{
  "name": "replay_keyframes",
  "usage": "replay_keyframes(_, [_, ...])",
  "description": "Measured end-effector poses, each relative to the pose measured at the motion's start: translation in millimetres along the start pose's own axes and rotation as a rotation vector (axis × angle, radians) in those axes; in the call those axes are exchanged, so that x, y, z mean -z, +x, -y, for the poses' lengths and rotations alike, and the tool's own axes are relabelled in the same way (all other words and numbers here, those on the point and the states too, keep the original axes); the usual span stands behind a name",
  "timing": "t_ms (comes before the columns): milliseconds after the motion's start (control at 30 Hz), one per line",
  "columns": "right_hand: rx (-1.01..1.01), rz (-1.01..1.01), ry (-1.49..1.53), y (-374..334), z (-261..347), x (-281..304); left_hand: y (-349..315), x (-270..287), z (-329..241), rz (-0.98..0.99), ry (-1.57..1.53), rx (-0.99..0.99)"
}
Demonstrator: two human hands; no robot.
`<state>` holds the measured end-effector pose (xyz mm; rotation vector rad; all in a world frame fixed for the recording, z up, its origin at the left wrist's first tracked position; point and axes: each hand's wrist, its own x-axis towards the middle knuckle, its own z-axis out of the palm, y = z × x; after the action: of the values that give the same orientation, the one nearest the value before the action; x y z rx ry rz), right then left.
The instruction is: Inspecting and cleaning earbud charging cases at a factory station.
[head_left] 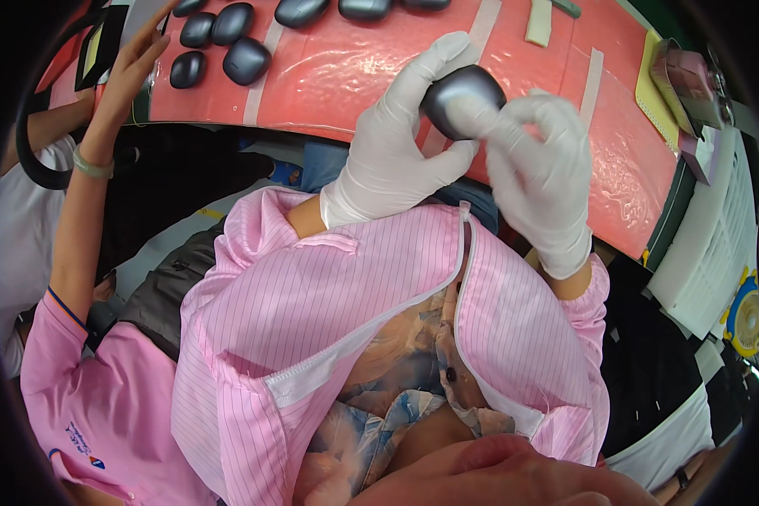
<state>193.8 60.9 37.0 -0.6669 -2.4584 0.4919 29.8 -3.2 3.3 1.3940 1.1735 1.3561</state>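
Note:
My left hand (405,139), in a white glove, holds a glossy, rounded dark grey case (468,82) above the near edge of the pink-covered table. Its thumb and fingers grip the case from the left and below. My right hand (544,160), also gloved in white, is at the case's right side, with a fingertip over the lower part of its face. The right fingers look bent and are smeared by motion, so whether they pinch anything is unclear. Several similar dark cases (247,61) lie on the table to the left and far side.
Pale tape strips (593,84) cross the pink table cover (354,84). A yellow pad (656,93), a clear container (691,84) and printed sheets (713,244) are at the right. A co-worker's bare arm (93,194) reaches up at the left. A small yellow-and-blue round object (746,314) is at far right.

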Motion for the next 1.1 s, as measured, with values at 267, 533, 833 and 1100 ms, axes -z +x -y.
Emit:
replay_keyframes(267, [-0.279, -0.189, 0.105, -17.6, -27.2, -17.3, -3.5, 2.1, 0.4, 0.025, -0.007, -0.020])
replay_keyframes(533, [0.050, 0.007, 0.075, -20.9, -6.5, -17.2, -1.9, 1.9, -6.3, 0.264, -0.151, 0.222])
replay_keyframes(833, [-0.804, -0.613, 0.704, -40.8, -32.5, -24.6, 9.4, -1.3, 30.6, 0.042, -0.562, 0.263])
replay_keyframes(1100, [-0.720, -0.563, 0.514, -36.3, -21.1, -32.0, 18.0, 58.0, 12.2, -0.494, -0.411, 0.030])
